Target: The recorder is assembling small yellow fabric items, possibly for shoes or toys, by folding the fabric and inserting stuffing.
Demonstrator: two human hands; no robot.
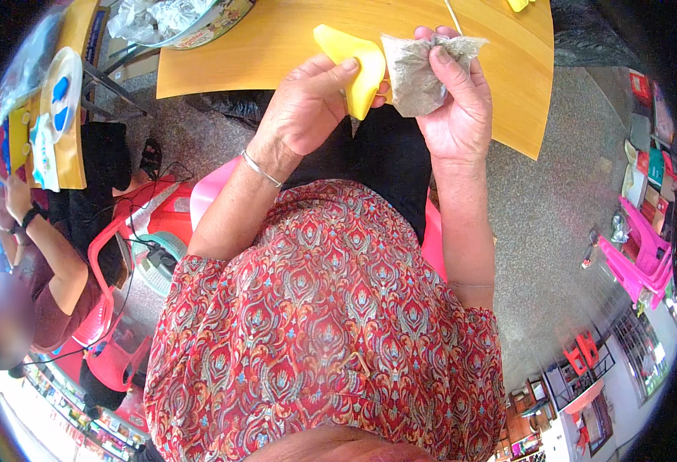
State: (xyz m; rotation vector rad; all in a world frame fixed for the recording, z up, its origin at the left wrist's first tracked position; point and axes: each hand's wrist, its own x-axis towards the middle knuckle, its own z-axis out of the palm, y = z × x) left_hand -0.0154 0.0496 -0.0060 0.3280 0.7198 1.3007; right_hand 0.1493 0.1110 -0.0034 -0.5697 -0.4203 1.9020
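My left hand [317,96] is closed on a bright yellow curved piece [359,68], smooth and shaped like a crescent, with the thumb lying along its near side. Whether it is plastic, foam or something else I cannot tell. Pinched between the thumb and fingers of my right hand [459,104] is a crumpled grey-brown cloth-like piece [415,83], which hangs down from the fingertips. The two pieces are side by side, almost touching, above the near edge of the wooden table [254,65]. Some fingers of both hands are hidden behind what they hold.
A round container [214,27] with clear plastic bags stands at the table's far left. A thin stick [452,14] lies beyond my right hand. At left, a co-worker [53,269] works at another table [73,154] near a plate with blue pieces [63,92]. A pink chair [639,258] is far right.
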